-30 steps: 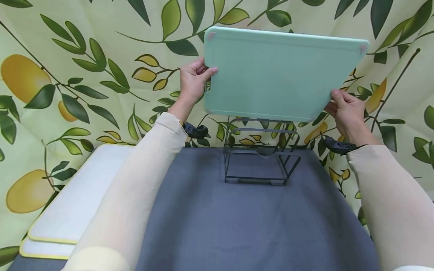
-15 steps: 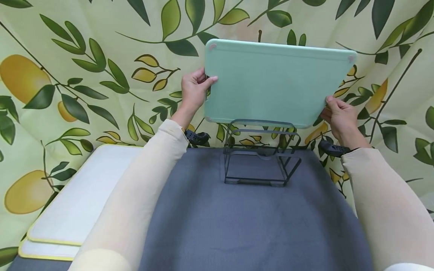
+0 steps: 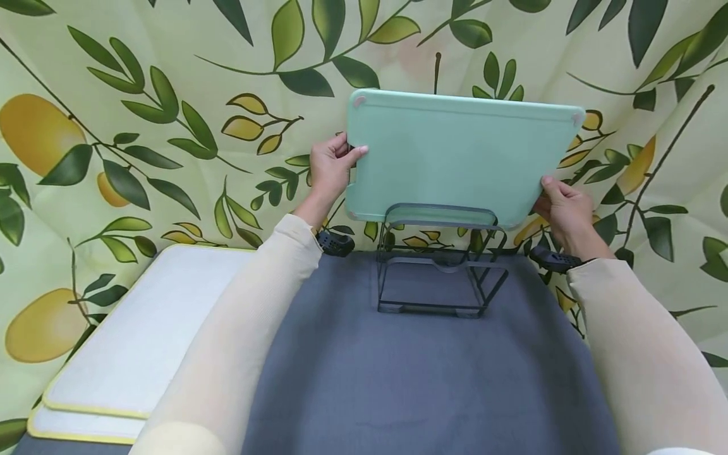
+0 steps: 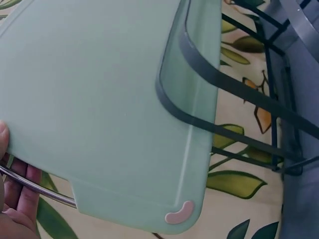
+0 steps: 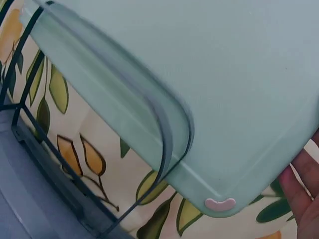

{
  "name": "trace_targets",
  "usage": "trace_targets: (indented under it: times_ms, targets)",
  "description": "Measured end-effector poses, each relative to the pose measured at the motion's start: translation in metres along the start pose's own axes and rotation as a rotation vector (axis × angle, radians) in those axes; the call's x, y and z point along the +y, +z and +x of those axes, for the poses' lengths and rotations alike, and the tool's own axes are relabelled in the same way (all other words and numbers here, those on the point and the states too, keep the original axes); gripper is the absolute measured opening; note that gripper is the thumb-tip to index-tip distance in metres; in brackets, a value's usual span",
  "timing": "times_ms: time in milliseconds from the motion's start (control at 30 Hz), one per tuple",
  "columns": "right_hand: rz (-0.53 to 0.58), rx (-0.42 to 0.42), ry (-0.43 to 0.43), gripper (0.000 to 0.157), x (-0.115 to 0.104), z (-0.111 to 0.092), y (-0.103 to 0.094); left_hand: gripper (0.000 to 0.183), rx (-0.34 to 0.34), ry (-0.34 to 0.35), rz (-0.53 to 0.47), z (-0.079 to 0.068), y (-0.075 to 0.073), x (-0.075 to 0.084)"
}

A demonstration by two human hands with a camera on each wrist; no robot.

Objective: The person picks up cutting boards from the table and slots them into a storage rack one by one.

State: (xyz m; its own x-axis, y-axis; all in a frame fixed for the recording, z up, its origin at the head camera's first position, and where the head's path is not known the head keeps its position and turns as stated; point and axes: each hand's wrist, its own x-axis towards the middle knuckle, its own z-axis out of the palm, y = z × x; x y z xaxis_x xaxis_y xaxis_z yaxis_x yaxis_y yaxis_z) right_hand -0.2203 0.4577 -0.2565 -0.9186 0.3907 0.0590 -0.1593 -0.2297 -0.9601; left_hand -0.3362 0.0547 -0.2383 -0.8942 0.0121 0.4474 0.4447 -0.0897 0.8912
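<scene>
Mint-green board was matte, rect. w/ rounded corners, a shallow line running just inside the edge & pink corner pads; shiny metal handle spanned a cutout at its L end. It was held up approx. upright over the back of the table, low edge well above the cloth, R end a bit lower in head view. L hand pinched the L end at the handle, thumb on the front face, fingers behind. R hand pinched the R edge near the bottom corner, thumb in front, fingers mostly hidden.

Dark wire rack stood below; two of its hoops crossed in front of the board's lower part. Can't tell if they touched. 2 white panels w/ yellow edging lay overlapped at L, partly covered by the L sleeve. Grey cloth under, leaf-print backdrop behind.
</scene>
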Motion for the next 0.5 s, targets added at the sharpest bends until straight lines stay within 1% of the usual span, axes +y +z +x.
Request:
trace_targets:
  times_ms: [100,167,233,367,433,500]
  targets:
    - [0.003,0.002,0.025,0.012,0.006,0.002,-0.001,0.043,0.005,-0.018,0.002,-0.001,0.001,-0.004]
    - [-0.009,0.008,0.038,0.016,0.009,0.003,-0.002,0.044,0.006,-0.029,0.011,-0.003,0.001,-0.007]
    - [-0.02,0.018,0.062,0.027,0.012,0.005,-0.003,0.045,0.006,-0.048,0.012,-0.005,0.002,-0.01]
    - [-0.074,0.039,0.105,0.055,0.016,0.006,-0.009,0.045,0.004,-0.078,0.019,-0.009,0.005,-0.016]
    - [-0.094,0.036,0.103,0.06,0.019,0.006,-0.011,0.045,0.006,-0.085,0.025,-0.01,0.005,-0.018]
    - [-0.079,0.02,0.101,0.057,0.022,0.006,-0.013,0.045,0.008,-0.078,0.033,-0.011,0.006,-0.021]
